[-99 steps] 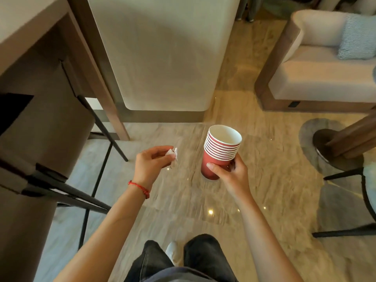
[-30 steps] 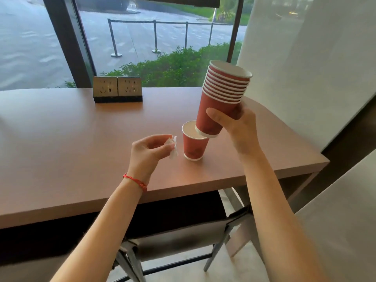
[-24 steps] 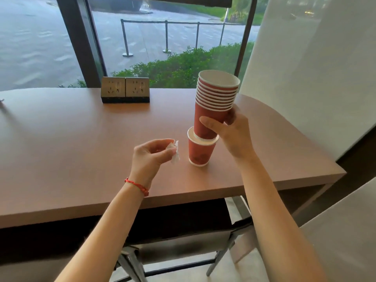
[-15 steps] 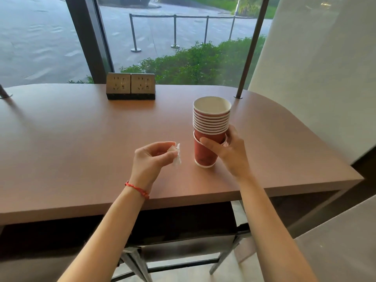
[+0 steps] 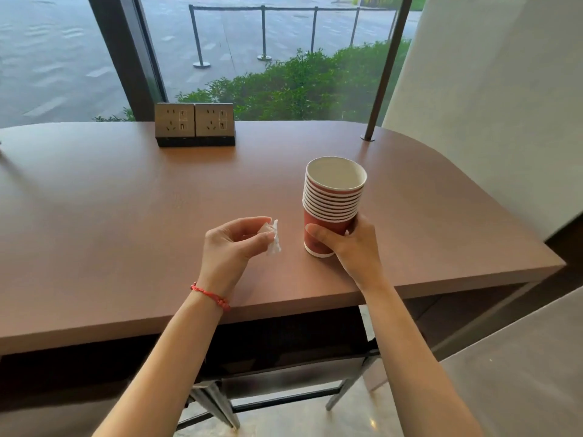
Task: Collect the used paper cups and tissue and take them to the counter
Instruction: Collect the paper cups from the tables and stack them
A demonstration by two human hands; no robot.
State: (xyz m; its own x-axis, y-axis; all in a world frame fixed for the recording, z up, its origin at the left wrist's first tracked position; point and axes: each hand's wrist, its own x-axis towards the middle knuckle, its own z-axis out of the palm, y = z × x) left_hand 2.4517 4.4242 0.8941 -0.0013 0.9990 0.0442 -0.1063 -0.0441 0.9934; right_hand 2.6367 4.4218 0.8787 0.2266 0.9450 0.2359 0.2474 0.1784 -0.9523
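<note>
A stack of several nested red paper cups [image 5: 331,200] with white rims stands upright on the brown counter [image 5: 110,222], right of centre. My right hand [image 5: 350,244] wraps the bottom cup of the stack. To its left, my left hand [image 5: 233,244] hovers just above the counter and pinches a small crumpled white tissue [image 5: 273,238] between thumb and fingers. A red string bracelet sits on my left wrist.
A double power socket block [image 5: 195,123] stands at the counter's back edge by the window. A thin dark post [image 5: 378,89] rises from the counter at the back right. A pale wall panel [image 5: 492,89] bounds the right side. A stool frame [image 5: 284,395] sits under the counter.
I walked to the counter and lowered the held stack into a single cup standing there; all cups are now nested and resting on the counter. My left hand kept the tissue.
</note>
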